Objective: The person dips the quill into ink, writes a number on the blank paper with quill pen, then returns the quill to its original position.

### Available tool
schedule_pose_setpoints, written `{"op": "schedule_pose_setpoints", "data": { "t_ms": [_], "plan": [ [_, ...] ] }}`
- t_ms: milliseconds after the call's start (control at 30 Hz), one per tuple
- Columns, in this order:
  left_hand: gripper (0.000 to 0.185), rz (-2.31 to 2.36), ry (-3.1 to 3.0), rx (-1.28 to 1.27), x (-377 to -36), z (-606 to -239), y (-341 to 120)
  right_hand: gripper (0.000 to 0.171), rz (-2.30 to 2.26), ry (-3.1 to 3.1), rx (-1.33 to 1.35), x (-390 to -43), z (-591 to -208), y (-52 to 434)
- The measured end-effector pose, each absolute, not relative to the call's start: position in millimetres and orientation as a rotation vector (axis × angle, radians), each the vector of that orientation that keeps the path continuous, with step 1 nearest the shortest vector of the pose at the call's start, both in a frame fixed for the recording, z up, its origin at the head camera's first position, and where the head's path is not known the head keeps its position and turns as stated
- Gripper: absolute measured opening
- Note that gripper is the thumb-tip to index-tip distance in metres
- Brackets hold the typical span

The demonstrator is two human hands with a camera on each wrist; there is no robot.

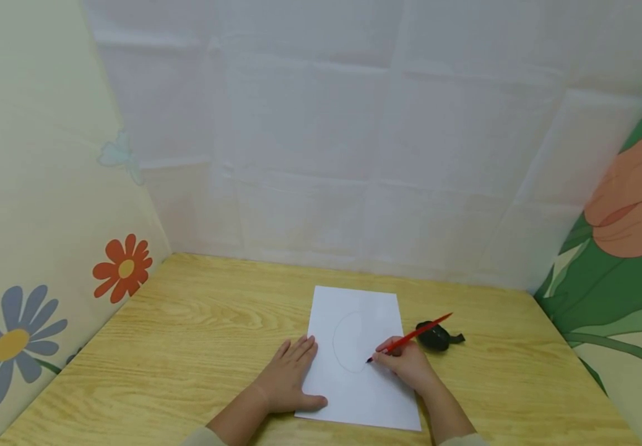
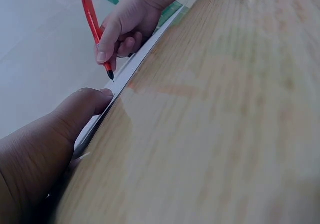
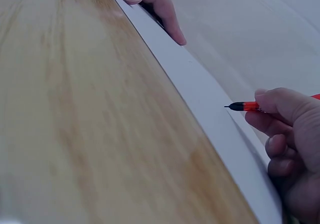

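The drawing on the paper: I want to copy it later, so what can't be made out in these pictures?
- Faint curved line, head view: too pale and small to tell its shape.
- Paper, both wrist views: seen edge-on, surface hidden.
- Black object, head view: too small to identify; red pen crosses it.

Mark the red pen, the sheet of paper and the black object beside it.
red pen [image 1: 412, 335], head view, middle of its barrel.
sheet of paper [image 1: 373, 300], head view, bare upper part.
black object [image 1: 436, 337], head view, its rounded body.
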State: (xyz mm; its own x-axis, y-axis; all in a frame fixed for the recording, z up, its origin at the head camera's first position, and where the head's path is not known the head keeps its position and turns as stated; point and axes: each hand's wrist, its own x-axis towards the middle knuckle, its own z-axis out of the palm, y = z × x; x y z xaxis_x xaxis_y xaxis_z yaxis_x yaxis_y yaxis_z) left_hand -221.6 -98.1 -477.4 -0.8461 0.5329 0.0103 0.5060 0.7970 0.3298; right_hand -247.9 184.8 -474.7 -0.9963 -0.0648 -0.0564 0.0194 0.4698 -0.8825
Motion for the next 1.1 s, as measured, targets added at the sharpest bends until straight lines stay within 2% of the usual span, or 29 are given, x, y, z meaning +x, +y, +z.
{"op": "schedule_pose_setpoints", "data": {
  "t_ms": [1100],
  "plan": [
    [0.109, 0.5, 2.896, 0.829, -222.4, -480.1, -97.8, 0.017, -1.65, 2.635, 0.055, -256.2, -474.7, 182.0]
  ]
}}
